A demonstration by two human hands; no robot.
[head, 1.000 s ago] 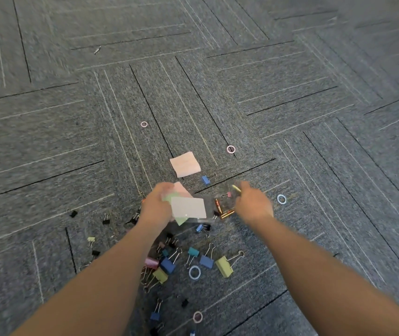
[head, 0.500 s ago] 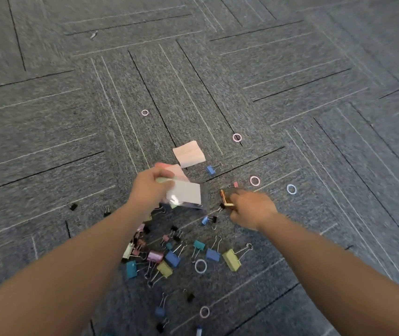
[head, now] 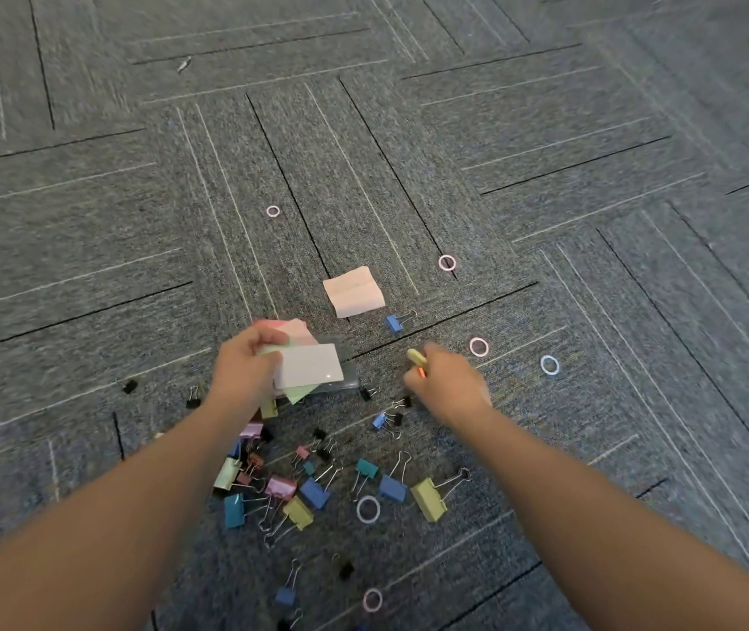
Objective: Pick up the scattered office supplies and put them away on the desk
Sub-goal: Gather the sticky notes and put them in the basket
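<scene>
Our left hand [head: 245, 371] grips the note stack [head: 306, 368] mid-carpet [head: 90, 266], right hand [head: 447, 384] pinches a yellowish pen-like thing [head: 416, 357]. Best we tuck that in before chasing the binder clips [head: 313, 491] nearer us.

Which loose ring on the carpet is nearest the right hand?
The pink ring, just up and right of the right hand. The blue ring lies farther right; the other rings lie well farther off.

Left hand [head: 243, 373] holds cards [head: 309, 372]; right hand [head: 447, 387] perhaps pens [head: 417, 359]
</scene>
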